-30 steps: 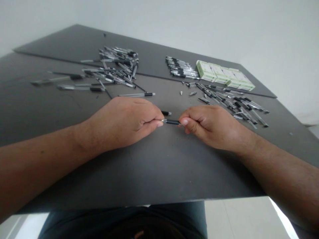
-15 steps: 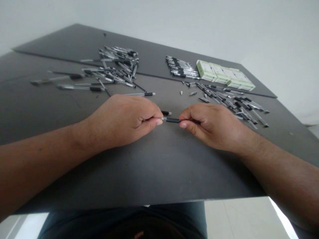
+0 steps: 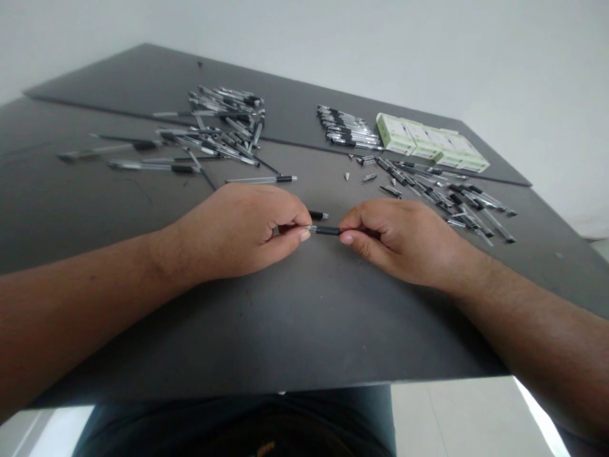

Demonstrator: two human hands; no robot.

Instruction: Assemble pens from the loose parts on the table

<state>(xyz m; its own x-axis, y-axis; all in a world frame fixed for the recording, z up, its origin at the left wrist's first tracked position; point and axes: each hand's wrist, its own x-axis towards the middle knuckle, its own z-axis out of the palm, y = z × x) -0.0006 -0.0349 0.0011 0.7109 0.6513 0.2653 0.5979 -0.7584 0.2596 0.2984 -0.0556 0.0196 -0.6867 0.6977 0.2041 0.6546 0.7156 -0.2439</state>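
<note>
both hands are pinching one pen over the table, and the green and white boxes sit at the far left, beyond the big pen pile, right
Not quite: the head view shows the green and white boxes at the far right; both hands do pinch one pen over the table.

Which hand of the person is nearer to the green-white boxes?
The right hand. It is on the near side of the boxes; the left hand is farther off, well to their left.

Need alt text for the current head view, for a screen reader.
Two bare hands, left and right, pinch opposite ends of a pen with a black grip above a dark gray table. Beyond lie loose pens at left, and a neat row of pens beside green-and-white boxes at right.
</note>
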